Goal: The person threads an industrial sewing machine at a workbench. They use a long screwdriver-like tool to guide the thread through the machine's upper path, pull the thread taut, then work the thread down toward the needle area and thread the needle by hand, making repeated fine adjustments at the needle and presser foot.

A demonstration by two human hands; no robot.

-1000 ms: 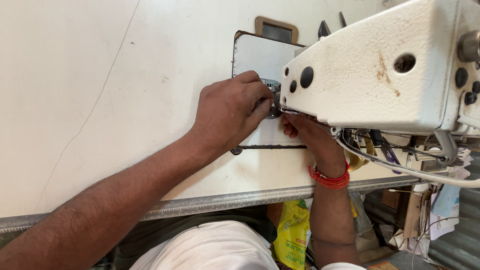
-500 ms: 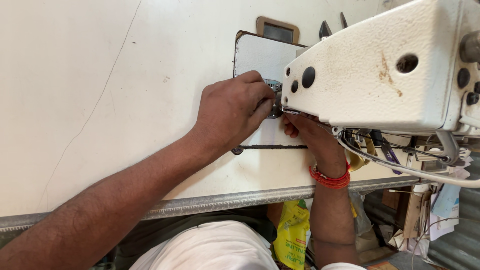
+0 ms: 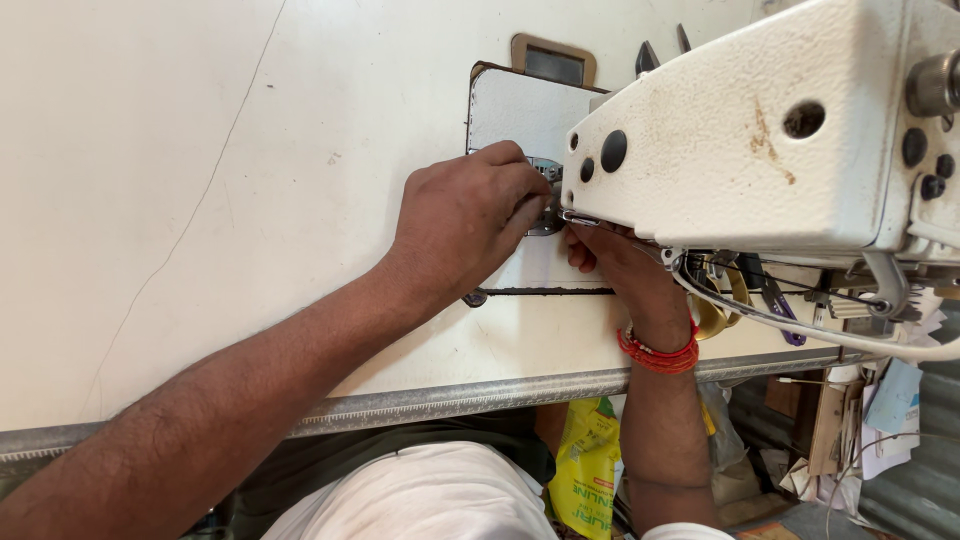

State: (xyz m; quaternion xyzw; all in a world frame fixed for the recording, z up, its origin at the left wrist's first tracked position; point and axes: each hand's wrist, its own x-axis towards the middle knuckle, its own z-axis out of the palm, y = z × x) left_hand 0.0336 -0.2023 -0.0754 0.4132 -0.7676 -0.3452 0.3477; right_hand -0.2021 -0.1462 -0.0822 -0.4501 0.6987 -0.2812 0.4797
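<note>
Left hand (image 3: 465, 220) covers needle plate (image 3: 546, 196); right hand (image 3: 612, 262) beside.

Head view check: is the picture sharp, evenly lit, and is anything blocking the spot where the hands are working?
Head view: sharp, no motion blur; soft even light on the white table, no glare. The sewing machine head overhangs and hides the right hand fingertips; the left hand covers most of the metal plate beneath. Lower right corner is dim clutter.

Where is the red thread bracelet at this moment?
In the head view, the red thread bracelet sits on the right wrist, lower right of centre, just above the table's metal edge and below the white sewing machine head.
</note>
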